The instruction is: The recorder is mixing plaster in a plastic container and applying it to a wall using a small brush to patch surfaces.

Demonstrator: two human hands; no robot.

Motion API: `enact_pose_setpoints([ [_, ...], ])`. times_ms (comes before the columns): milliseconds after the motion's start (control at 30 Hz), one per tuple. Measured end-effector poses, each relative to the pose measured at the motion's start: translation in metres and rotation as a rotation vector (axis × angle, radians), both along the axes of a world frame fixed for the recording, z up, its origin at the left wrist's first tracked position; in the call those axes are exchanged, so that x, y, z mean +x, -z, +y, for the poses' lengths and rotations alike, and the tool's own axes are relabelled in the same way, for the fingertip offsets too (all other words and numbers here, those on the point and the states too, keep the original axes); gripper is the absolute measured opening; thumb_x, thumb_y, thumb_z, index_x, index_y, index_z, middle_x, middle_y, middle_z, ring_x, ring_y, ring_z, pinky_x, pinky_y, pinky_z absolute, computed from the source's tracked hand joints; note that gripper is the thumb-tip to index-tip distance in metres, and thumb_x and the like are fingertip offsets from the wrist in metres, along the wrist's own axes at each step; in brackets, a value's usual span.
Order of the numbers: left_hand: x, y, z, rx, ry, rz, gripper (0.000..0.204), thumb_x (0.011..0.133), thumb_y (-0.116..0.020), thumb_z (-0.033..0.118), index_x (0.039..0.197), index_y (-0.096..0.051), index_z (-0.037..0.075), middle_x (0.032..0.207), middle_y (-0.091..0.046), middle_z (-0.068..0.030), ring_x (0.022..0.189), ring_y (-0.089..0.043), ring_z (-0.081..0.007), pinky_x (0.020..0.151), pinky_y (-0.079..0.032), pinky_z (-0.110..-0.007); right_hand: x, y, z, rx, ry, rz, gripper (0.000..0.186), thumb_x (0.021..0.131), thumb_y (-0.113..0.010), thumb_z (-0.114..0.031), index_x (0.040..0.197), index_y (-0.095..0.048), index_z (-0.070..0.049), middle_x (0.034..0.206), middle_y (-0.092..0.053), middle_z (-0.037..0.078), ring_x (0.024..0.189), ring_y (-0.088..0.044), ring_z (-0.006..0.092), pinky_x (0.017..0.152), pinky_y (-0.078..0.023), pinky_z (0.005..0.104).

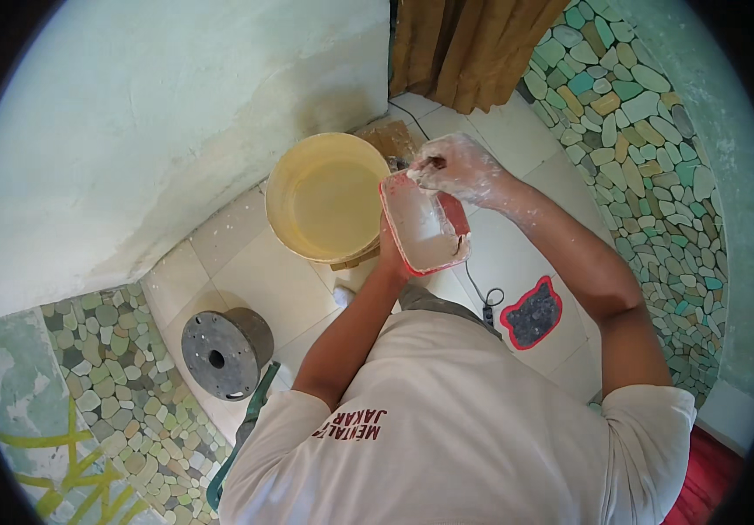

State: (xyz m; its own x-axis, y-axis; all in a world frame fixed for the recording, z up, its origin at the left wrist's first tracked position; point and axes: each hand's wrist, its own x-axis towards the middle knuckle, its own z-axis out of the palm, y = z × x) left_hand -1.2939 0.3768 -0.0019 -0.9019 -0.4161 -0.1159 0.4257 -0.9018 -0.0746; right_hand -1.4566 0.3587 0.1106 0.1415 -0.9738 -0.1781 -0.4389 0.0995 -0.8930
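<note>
My left hand (392, 256) is closed around the near left side of a red rectangular plastic tub (456, 216), with its fingers mostly hidden beneath. White, paste-like residue coats the tub's inside and rim. Over the tub's far right corner is my right hand (467, 172), smeared white, its fingers curled together at the rim. Whatever those fingers may hold cannot be made out. Just left of the tub stands a large cream-yellow bucket (282, 194) with cloudy, yellowish liquid in it.
A dark grey round drum with holes (209, 350) stands on the tiles at left. On the right lie a cat-shaped dark mat (532, 315) with a red edge and a black power cord (488, 312). A brown curtain (473, 52) hangs beyond; a pale wall (175, 131) rises at left.
</note>
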Motion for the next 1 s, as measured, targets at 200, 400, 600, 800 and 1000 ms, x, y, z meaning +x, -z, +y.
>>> enact_pose_setpoints([
  [200, -0.012, -0.038, -0.006, -0.240, -0.113, -0.222, 0.050, 0.096, -0.032, 0.054, 0.126, -0.052, 0.019, 0.122, -0.057, -0.0021, 0.113, -0.054, -0.0241, 0.092, -0.044, -0.056, 0.008, -0.048, 0.002, -0.335, -0.063, 0.324, 0.018, 0.081, -0.062, -0.011, 0.087, -0.062, 0.006, 0.077, -0.061, 0.022, 0.069, -0.059, 0.0334, 0.064, -0.047, 0.0388],
  [400, -0.004, -0.066, -0.007, -0.609, -0.254, -0.291, 0.050, 0.097, -0.032, 0.053, 0.126, -0.051, 0.017, 0.124, -0.056, -0.0030, 0.113, -0.054, -0.0256, 0.093, -0.044, -0.056, 0.016, -0.079, 0.001, -0.410, -0.122, 0.373, 0.016, 0.079, -0.060, -0.009, 0.085, -0.060, 0.006, 0.079, -0.057, 0.024, 0.074, -0.057, 0.0386, 0.067, -0.047, 0.0416],
  [600, 0.002, -0.085, -0.014, -0.067, -0.115, -0.091, 0.054, 0.096, -0.032, 0.055, 0.131, -0.049, 0.017, 0.130, -0.054, -0.0057, 0.119, -0.051, -0.0291, 0.095, -0.043, -0.056, 0.019, -0.092, -0.006, -0.472, -0.185, 0.410, 0.013, 0.078, -0.059, -0.004, 0.083, -0.059, 0.008, 0.078, -0.057, 0.022, 0.074, -0.059, 0.0365, 0.068, -0.047, 0.0413],
  [800, 0.007, -0.085, -0.019, -0.077, -0.121, 0.014, 0.056, 0.096, -0.033, 0.056, 0.133, -0.048, 0.017, 0.132, -0.052, -0.0072, 0.121, -0.050, -0.0311, 0.098, -0.042, -0.055, 0.025, -0.105, -0.011, -0.454, -0.240, 0.435, 0.013, 0.077, -0.058, -0.002, 0.084, -0.061, 0.008, 0.080, -0.060, 0.021, 0.076, -0.061, 0.0345, 0.071, -0.049, 0.0404],
  [1000, 0.013, -0.094, -0.021, -0.087, -0.119, 0.174, 0.060, 0.095, -0.034, 0.059, 0.134, -0.046, 0.016, 0.133, -0.051, -0.0079, 0.121, -0.050, -0.0318, 0.098, -0.043, -0.054, 0.031, -0.111, -0.013, -0.481, -0.316, 0.439, 0.017, 0.078, -0.057, -0.003, 0.091, -0.064, 0.006, 0.087, -0.062, 0.022, 0.083, -0.062, 0.0356, 0.078, -0.050, 0.0398],
])
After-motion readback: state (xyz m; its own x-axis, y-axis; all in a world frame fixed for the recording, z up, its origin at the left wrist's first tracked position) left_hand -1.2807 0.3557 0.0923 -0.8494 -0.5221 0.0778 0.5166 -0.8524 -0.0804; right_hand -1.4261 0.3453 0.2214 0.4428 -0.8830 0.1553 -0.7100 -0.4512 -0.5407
